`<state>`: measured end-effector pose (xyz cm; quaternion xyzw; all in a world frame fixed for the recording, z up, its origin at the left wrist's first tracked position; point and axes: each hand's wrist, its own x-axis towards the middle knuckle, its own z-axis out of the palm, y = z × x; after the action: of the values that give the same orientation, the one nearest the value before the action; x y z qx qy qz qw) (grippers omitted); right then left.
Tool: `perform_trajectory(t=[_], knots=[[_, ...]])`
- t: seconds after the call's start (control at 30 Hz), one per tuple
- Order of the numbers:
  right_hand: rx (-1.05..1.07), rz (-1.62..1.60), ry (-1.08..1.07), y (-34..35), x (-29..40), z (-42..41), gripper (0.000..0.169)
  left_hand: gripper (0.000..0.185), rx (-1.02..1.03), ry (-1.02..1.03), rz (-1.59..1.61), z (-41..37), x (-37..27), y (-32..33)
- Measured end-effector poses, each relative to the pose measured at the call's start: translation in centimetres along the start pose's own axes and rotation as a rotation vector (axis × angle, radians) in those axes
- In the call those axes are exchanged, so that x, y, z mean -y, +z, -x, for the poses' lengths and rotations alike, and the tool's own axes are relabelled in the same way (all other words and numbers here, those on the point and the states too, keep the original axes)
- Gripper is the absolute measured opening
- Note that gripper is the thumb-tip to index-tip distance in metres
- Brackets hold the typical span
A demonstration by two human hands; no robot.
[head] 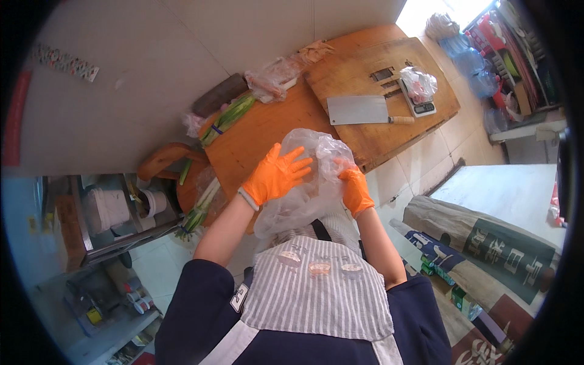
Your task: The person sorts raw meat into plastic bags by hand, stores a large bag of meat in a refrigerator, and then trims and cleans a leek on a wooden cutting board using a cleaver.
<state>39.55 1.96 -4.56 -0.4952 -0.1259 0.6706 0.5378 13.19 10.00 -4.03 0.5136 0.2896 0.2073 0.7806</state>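
Note:
My left hand (pixel 282 174), in an orange glove, has its fingers spread over the left side of a large clear plastic bag (pixel 310 191); whether it touches the film is unclear. The bag's upper right edge is gripped by my right hand (pixel 355 187), gloved in orange too. Behind the bag, a cleaver (pixel 358 110) lies flat on a thick wooden board (pixel 365 141). To the cleaver's right is a small digital scale (pixel 424 108) with a knotted plastic bag (pixel 418 84) on it, its contents pinkish.
Green onions (pixel 232 118) tied in a bunch lie along the wooden table's (pixel 255 137) wall side, near crumpled plastic bags (pixel 273 82) and a dark block (pixel 220 95). More green onions (pixel 200 212) rest on a wooden chair (pixel 182 194). Shelves with white tubs (pixel 108 210) stand left; blue water jugs (pixel 470 61) stand upper right.

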Motion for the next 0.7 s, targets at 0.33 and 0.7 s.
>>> perform_trajectory(t=[0.33,0.7], knots=[[0.238,-0.239,0.273,2.8,1.5,-2.6,0.049,0.084,-0.610,-0.531,-0.304,8.1,-0.6,2.9],[0.093,-0.292,-0.102,-2.9,19.0,-12.6,0.028,0.046,-1.212,0.003,0.009,-0.8,-7.3,0.8]])
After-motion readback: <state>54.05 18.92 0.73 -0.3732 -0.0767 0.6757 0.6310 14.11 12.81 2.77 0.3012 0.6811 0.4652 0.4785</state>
